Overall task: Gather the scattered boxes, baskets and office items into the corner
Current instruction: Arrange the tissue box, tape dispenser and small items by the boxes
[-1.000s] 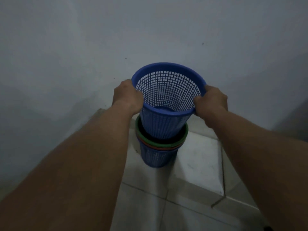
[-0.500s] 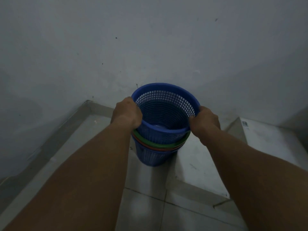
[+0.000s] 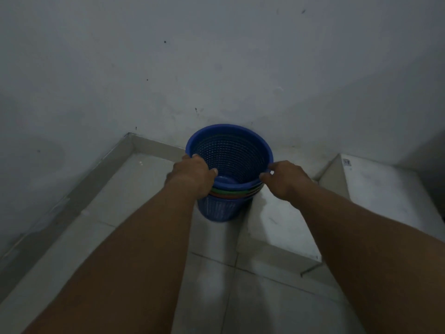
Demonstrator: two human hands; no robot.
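Observation:
A blue mesh basket (image 3: 231, 153) sits nested deep in a stack of baskets on the tiled floor, close to the wall corner. Under its rim show a green rim (image 3: 224, 190), an orange rim (image 3: 232, 196) and the lowest blue basket (image 3: 218, 209). My left hand (image 3: 192, 174) grips the top basket's left rim, thumb inside. My right hand (image 3: 286, 179) pinches the right rim with its fingertips.
A low white box (image 3: 277, 220) stands right beside the stack, and a taller white box (image 3: 380, 196) stands further right against the wall. A grey skirting (image 3: 72, 196) runs along the left wall. Pale floor tiles (image 3: 212, 285) lie in front.
The blue basket has gone down from above the stack until its rim rests on the others. Both hands came down with it, and my view tilted further down.

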